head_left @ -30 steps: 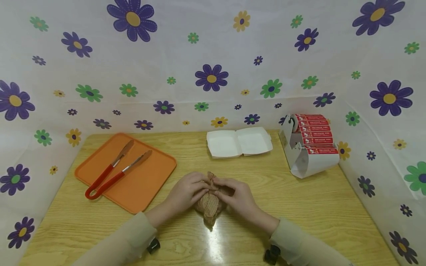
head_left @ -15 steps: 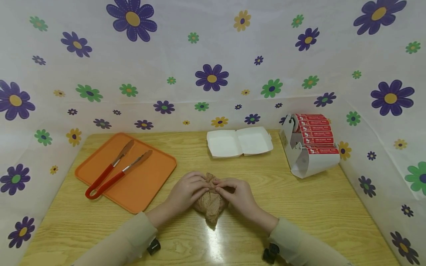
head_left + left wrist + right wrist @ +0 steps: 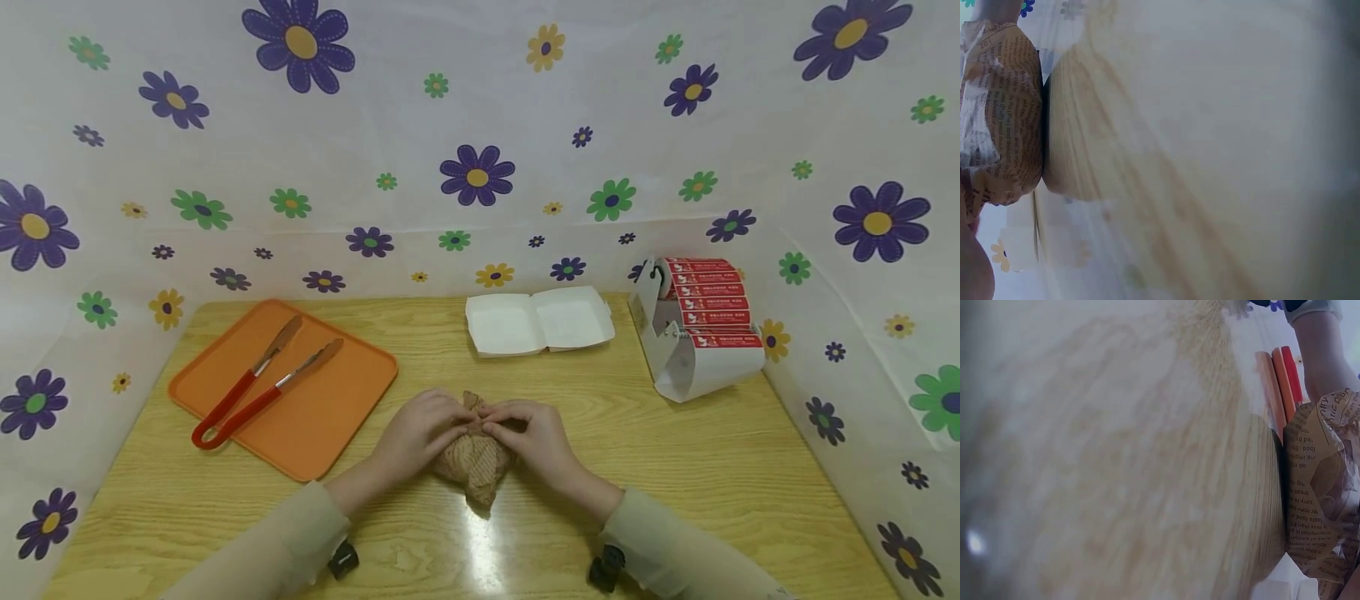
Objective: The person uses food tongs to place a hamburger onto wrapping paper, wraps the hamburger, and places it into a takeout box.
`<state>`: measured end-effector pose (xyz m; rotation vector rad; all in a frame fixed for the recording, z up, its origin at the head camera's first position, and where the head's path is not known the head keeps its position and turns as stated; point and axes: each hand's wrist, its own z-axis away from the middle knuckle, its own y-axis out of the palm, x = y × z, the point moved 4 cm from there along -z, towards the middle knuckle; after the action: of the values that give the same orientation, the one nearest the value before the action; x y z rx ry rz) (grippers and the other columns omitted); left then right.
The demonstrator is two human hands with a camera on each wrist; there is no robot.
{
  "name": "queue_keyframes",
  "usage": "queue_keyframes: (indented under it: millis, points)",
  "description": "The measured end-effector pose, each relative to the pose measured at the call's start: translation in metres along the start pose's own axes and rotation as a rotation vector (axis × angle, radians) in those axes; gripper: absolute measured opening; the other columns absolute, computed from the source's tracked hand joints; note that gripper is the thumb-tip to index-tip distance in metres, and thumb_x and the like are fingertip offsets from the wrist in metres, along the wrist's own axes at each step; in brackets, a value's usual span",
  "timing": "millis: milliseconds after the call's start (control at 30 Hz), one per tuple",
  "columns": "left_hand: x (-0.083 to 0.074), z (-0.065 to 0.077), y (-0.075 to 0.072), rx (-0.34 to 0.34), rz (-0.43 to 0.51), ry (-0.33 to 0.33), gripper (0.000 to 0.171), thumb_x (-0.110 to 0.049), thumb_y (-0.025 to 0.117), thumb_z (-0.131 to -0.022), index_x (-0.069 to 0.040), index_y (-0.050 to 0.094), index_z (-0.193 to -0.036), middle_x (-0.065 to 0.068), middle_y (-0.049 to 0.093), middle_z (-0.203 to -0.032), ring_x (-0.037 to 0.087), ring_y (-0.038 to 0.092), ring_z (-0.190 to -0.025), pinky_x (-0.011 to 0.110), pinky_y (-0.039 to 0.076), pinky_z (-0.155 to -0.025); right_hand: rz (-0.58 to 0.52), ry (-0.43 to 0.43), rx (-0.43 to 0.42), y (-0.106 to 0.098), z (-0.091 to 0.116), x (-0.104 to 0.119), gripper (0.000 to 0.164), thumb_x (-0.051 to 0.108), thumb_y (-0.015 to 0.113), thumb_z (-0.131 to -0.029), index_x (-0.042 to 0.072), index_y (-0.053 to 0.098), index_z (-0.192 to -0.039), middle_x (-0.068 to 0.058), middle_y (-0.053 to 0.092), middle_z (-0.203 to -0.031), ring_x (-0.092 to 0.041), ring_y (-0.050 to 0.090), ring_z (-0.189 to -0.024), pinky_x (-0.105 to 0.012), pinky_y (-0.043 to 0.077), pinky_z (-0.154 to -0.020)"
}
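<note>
A bundle wrapped in brown printed paper (image 3: 474,467) sits on the wooden table at the front middle, its contents hidden. Gathered paper at its top is pinched by my left hand (image 3: 420,429) from the left. From the right, my right hand (image 3: 536,437) pinches the same top, thumb and index finger meeting the other hand's fingertips. One twisted paper end points toward me and another sticks up behind the fingers. Both wrist views show the newsprint-style wrapper (image 3: 1007,112) close up, resting on the tabletop (image 3: 1166,456).
At the left, red-handled tongs (image 3: 258,387) lie on an orange tray (image 3: 330,417). A white clamshell box (image 3: 538,321) stands open at the back. A dispenser with a roll of red labels (image 3: 708,317) stands at the back right. Flowered cloth (image 3: 405,125) surrounds the table.
The hands stay at the bundle's top, fingers shifting slightly on the gathered paper. The front paper end has swung a little to the right, and the top tip sits slightly lower and further left.
</note>
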<state>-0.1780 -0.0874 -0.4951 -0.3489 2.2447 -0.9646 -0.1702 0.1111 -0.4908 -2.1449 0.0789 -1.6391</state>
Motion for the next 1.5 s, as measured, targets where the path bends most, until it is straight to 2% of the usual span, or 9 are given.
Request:
queue_keyframes:
  millis: [100, 267, 367, 600, 800, 1100, 1300, 1500]
  points:
    - [-0.005, 0.003, -0.004, -0.029, -0.108, 0.147, 0.024, -0.018, 0.08, -0.092, -0.011, 0.078, -0.114, 0.002, 0.079, -0.115, 0.02, 0.071, -0.112, 0.041, 0.059, -0.106, -0.015, -0.015, -0.001, 0.001, 0.0, 0.0, 0.009, 0.0, 0.079, -0.091, 0.001, 0.083, -0.099, -0.016, 0.081, -0.116, -0.035, 0.078, -0.112, -0.028, 0.063, -0.098]
    - [-0.019, 0.006, -0.01, -0.042, -0.236, 0.454, 0.031, -0.025, 0.075, -0.094, -0.007, 0.078, -0.119, 0.006, 0.079, -0.123, 0.022, 0.074, -0.114, 0.036, 0.06, -0.106, -0.029, -0.023, -0.005, 0.001, -0.001, -0.002, 0.009, -0.001, 0.078, -0.092, 0.0, 0.082, -0.1, -0.017, 0.081, -0.115, -0.035, 0.078, -0.111, -0.025, 0.062, -0.098]
    - [-0.022, 0.009, -0.009, -0.019, -0.295, 0.543, 0.039, -0.03, 0.074, -0.094, -0.005, 0.077, -0.124, 0.008, 0.079, -0.126, 0.022, 0.075, -0.117, 0.035, 0.06, -0.106, -0.031, -0.018, -0.006, 0.0, -0.002, -0.002, 0.01, -0.001, 0.078, -0.092, 0.0, 0.082, -0.1, -0.016, 0.081, -0.115, -0.035, 0.078, -0.111, -0.024, 0.062, -0.099]
    - [-0.02, 0.014, -0.003, 0.03, -0.349, 0.547, 0.048, -0.038, 0.071, -0.097, -0.005, 0.073, -0.132, 0.008, 0.075, -0.134, 0.021, 0.073, -0.123, 0.034, 0.058, -0.11, -0.001, 0.017, -0.036, -0.004, -0.004, -0.003, 0.011, 0.002, 0.083, -0.089, 0.003, 0.083, -0.1, -0.014, 0.082, -0.11, -0.033, 0.079, -0.106, -0.027, 0.064, -0.095]
    - [-0.02, 0.016, 0.0, 0.09, -0.372, 0.521, 0.059, -0.042, 0.075, -0.094, -0.005, 0.068, -0.139, 0.009, 0.071, -0.142, 0.022, 0.07, -0.129, 0.035, 0.055, -0.114, 0.036, 0.084, -0.081, -0.007, -0.005, -0.005, 0.015, 0.004, 0.086, -0.087, 0.005, 0.084, -0.101, -0.012, 0.083, -0.106, -0.03, 0.079, -0.103, -0.021, 0.063, -0.09]
    - [-0.022, 0.014, -0.001, 0.166, -0.482, 0.49, 0.053, -0.04, 0.056, -0.108, -0.005, 0.062, -0.148, 0.009, 0.063, -0.152, 0.022, 0.062, -0.14, 0.037, 0.049, -0.121, 0.042, 0.118, -0.108, -0.01, -0.007, -0.006, 0.011, 0.004, 0.084, -0.088, 0.004, 0.084, -0.1, -0.013, 0.083, -0.104, -0.03, 0.08, -0.101, -0.018, 0.062, -0.086]
    - [-0.024, 0.012, -0.003, 0.203, -0.517, 0.505, 0.052, -0.036, 0.054, -0.108, -0.003, 0.06, -0.148, 0.01, 0.061, -0.154, 0.023, 0.06, -0.142, 0.039, 0.047, -0.122, 0.079, 0.147, -0.137, -0.012, -0.009, -0.006, 0.009, 0.003, 0.085, -0.087, 0.004, 0.085, -0.096, -0.013, 0.083, -0.1, -0.03, 0.08, -0.097, -0.022, 0.064, -0.083]
    - [-0.024, 0.016, -0.003, 0.225, -0.525, 0.509, 0.049, -0.022, 0.053, -0.105, -0.001, 0.058, -0.149, 0.013, 0.059, -0.156, 0.025, 0.059, -0.143, 0.039, 0.047, -0.122, 0.092, 0.153, -0.147, -0.013, -0.009, -0.008, 0.009, 0.002, 0.086, -0.086, 0.005, 0.085, -0.094, -0.012, 0.083, -0.099, -0.029, 0.08, -0.096, -0.023, 0.064, -0.083]
